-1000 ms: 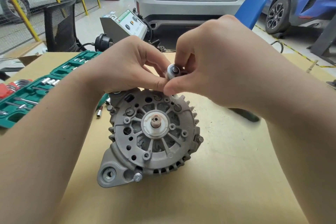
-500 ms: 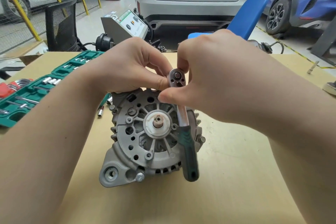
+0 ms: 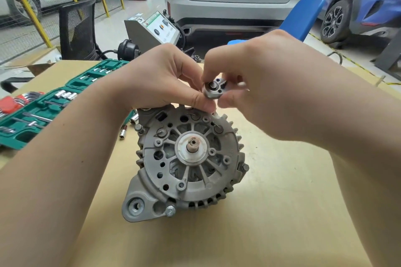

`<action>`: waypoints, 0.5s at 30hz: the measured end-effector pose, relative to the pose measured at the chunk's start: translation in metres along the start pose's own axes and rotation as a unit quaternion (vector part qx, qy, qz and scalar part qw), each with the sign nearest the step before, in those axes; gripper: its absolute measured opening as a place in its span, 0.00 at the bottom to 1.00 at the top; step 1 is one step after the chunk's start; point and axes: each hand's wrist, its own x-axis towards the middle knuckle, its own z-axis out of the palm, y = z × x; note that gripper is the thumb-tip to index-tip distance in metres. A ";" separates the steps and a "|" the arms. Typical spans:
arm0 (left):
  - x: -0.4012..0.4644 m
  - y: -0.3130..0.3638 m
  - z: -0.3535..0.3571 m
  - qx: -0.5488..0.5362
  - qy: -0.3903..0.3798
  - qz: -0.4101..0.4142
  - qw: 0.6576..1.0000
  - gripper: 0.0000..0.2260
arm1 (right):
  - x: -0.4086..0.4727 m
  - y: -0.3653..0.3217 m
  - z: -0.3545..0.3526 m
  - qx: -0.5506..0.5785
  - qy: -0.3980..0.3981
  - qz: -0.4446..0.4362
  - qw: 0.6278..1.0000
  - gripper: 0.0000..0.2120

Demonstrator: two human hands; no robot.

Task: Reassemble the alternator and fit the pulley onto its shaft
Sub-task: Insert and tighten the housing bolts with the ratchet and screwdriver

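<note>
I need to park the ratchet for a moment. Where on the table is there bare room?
Free: the tabletop right of the alternator, under the right forearm, and the strip between it and the near edge. Crowded: the left side, where the green socket case and loose sockets lie by the housing.

Green-handled steel ratchet wrench: half a second ago its handle hung down across the grey cast-aluminium alternator [image 3: 188,158] face; now only the round ratchet head [image 3: 213,90] shows, handle out of sight. Right hand [image 3: 267,84] and left hand [image 3: 165,78] pinch it slightly higher.
</note>
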 end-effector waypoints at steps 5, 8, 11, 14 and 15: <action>0.000 -0.001 -0.001 -0.002 -0.009 -0.002 1.000 0.11 | 0.001 -0.001 -0.005 0.005 -0.011 0.003 1.000 0.06; 0.001 -0.001 0.000 -0.004 -0.002 0.017 1.000 0.10 | 0.001 -0.003 -0.006 0.016 -0.008 0.022 1.000 0.19; 0.001 -0.001 0.001 -0.020 0.013 0.027 0.999 0.10 | 0.002 0.001 -0.003 0.018 0.024 0.014 0.999 0.15; 0.001 -0.004 0.000 -0.018 0.007 0.035 0.999 0.12 | 0.003 0.006 -0.002 -0.006 -0.002 0.000 1.000 0.04; 0.001 -0.005 0.000 -0.017 0.004 0.041 0.999 0.13 | 0.003 0.008 -0.002 -0.011 -0.004 -0.004 1.000 0.04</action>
